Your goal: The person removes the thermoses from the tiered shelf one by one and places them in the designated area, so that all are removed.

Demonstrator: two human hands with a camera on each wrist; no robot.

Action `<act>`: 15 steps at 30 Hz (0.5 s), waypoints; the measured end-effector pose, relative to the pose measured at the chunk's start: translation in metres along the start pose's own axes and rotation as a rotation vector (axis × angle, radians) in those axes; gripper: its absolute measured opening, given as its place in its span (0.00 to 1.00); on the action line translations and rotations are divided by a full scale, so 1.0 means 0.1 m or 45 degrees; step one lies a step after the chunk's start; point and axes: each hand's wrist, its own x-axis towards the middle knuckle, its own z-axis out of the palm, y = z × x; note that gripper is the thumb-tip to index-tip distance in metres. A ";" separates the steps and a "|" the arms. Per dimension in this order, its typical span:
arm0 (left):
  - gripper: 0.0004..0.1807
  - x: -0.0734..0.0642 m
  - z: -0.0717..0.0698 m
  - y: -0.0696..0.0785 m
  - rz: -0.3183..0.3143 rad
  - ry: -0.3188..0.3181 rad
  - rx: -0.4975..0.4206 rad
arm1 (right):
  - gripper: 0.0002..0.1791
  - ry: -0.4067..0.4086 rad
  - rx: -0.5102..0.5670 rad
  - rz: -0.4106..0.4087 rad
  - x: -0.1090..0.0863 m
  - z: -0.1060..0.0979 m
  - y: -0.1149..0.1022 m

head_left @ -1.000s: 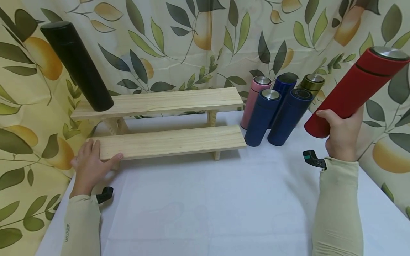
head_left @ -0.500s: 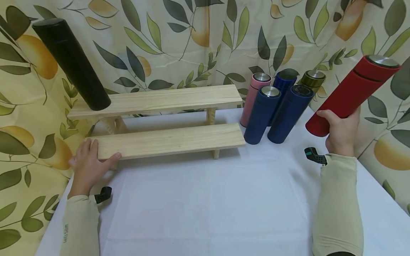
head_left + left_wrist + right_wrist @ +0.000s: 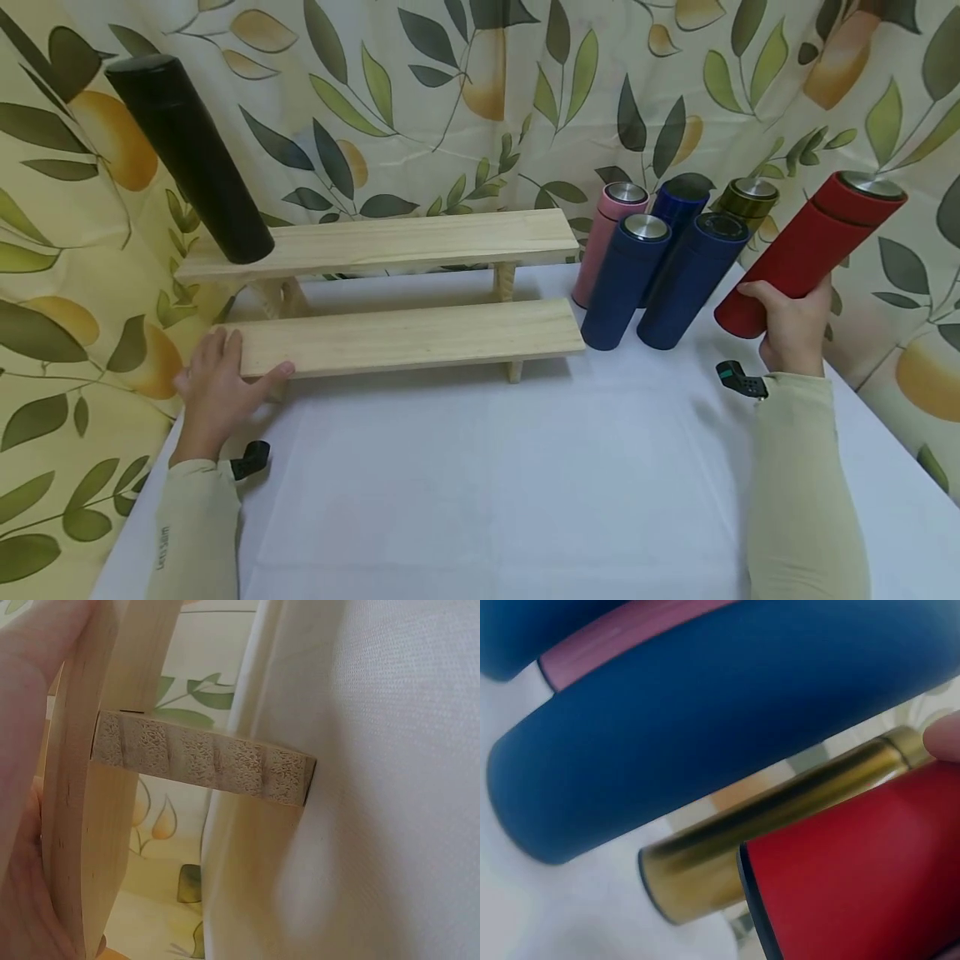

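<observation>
My left hand [image 3: 213, 392] grips the left end of a two-step wooden display stand's lower board [image 3: 420, 333], its thumb along the front edge. In the left wrist view, a short wooden leg [image 3: 202, 761] under that board reaches the white cloth. On the right, my right hand [image 3: 798, 329] holds a red thermos [image 3: 813, 250] low on its body, apparently raised off the table. Just left of it stand two dark blue thermoses [image 3: 693, 279], a brighter blue thermos [image 3: 682, 200], a pink thermos [image 3: 600, 237] and a gold thermos [image 3: 780, 814].
A black thermos [image 3: 191, 158] stands on the left end of the stand's upper board [image 3: 420, 237]. White cloth [image 3: 480, 483] covers the table. A leaf-patterned curtain [image 3: 420, 108] closes off the back and both sides.
The red thermos has come down, its top shifting lower and to the left with my right hand. My left hand stays on the board. The head view has shifted slightly.
</observation>
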 end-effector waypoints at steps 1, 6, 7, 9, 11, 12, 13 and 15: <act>0.63 0.00 0.00 0.01 0.002 -0.003 0.003 | 0.52 0.005 -0.006 0.013 0.01 -0.02 0.02; 0.63 -0.01 0.00 0.03 -0.003 -0.002 -0.004 | 0.52 -0.018 -0.061 0.046 0.06 -0.08 0.11; 0.63 -0.02 0.01 0.03 -0.004 0.000 -0.006 | 0.52 -0.027 -0.070 0.053 0.08 -0.08 0.12; 0.63 -0.03 0.01 0.03 -0.008 0.001 -0.009 | 0.52 -0.042 -0.085 0.067 0.10 -0.09 0.14; 0.63 -0.03 0.01 0.03 -0.012 -0.001 -0.010 | 0.52 -0.054 -0.087 0.071 0.12 -0.09 0.17; 0.63 -0.03 0.01 0.03 -0.014 0.000 -0.008 | 0.52 -0.060 -0.088 0.073 0.13 -0.09 0.19; 0.63 -0.03 0.01 0.03 -0.013 0.001 -0.009 | 0.52 -0.064 -0.092 0.076 0.14 -0.09 0.20; 0.63 -0.02 0.00 0.03 -0.010 0.006 -0.012 | 0.52 -0.065 -0.102 0.077 0.15 -0.09 0.24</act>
